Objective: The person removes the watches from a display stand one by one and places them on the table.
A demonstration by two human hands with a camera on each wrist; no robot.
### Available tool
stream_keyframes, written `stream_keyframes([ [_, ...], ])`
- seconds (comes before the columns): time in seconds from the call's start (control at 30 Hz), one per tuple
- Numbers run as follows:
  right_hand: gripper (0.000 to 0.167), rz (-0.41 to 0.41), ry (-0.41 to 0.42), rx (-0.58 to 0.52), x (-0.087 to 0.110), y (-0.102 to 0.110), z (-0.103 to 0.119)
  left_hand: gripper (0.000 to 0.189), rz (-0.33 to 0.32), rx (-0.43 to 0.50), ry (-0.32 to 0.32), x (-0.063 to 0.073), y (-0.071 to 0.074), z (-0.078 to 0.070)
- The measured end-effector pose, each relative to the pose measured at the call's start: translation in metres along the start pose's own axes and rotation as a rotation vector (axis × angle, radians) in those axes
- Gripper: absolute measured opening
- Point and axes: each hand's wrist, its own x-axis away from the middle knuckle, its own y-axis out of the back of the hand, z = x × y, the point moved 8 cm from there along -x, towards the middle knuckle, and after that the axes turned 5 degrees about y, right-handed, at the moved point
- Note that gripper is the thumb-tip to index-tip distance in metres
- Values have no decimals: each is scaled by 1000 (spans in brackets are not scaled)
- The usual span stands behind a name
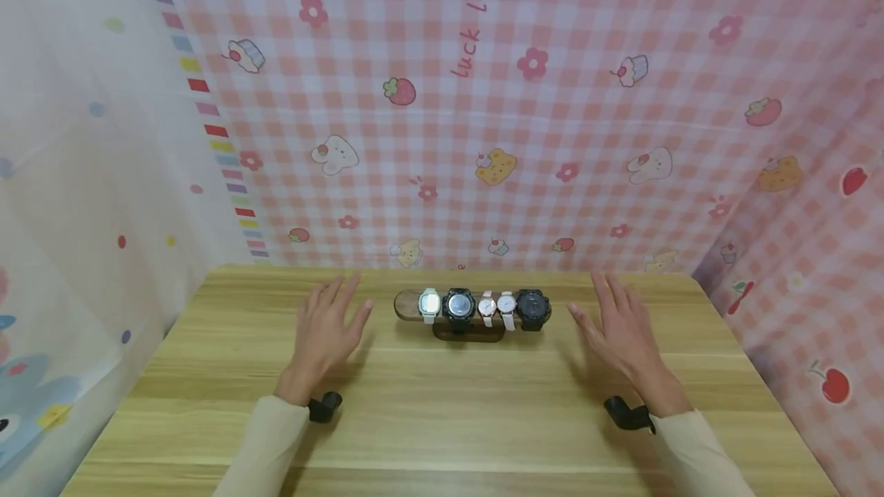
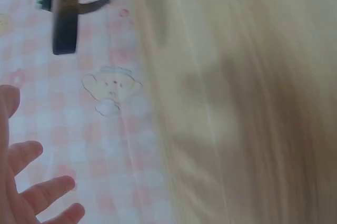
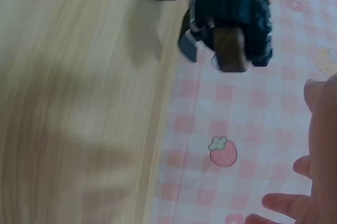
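Pale wood-grain worktop (image 1: pixel 456 413) across lower frame; pink-and-white checked cartoon-print fabric (image 1: pixel 470 121) upper centre; white, colour-spotted fabric (image 1: pixel 90 144) left side.

There are one pale-green watch (image 1: pixel 430 304), two chunky black watches (image 1: pixel 459 304) (image 1: pixel 532 305), two white-strapped watches (image 1: pixel 487 305) (image 1: pixel 507 304), one wooden watch stand (image 1: pixel 407 306), two hands (image 1: pixel 329 337) (image 1: pixel 619 337), two wrist cameras (image 1: pixel 326 406) (image 1: pixel 627 413) and one table (image 1: pixel 456 420).

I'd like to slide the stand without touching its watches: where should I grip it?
Probably the bar's bare left end, coming from the left with the left hand: it juts out past the pale watch, leaving wood to pinch, whereas the rightmost black watch crowds the other end.
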Motion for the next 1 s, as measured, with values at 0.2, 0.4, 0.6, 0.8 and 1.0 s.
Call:
stream_keyframes([
  [0.2,71,-9,-24,-176,-8,-3,6,57,-6,178,14,-7,-1,-9],
  [0.4,69,26,-74,-288,-11,-10,11,55,25,303,38,-13,-13,-18],
  [0.6,67,41,-100,-372,-15,-18,18,55,83,348,71,-15,-29,-28],
  [0.8,62,24,-110,-408,-18,-23,19,55,98,397,102,-16,-42,-33],
  [1.0,61,39,-106,-438,-19,-29,22,54,106,422,110,-17,-52,-37],
])
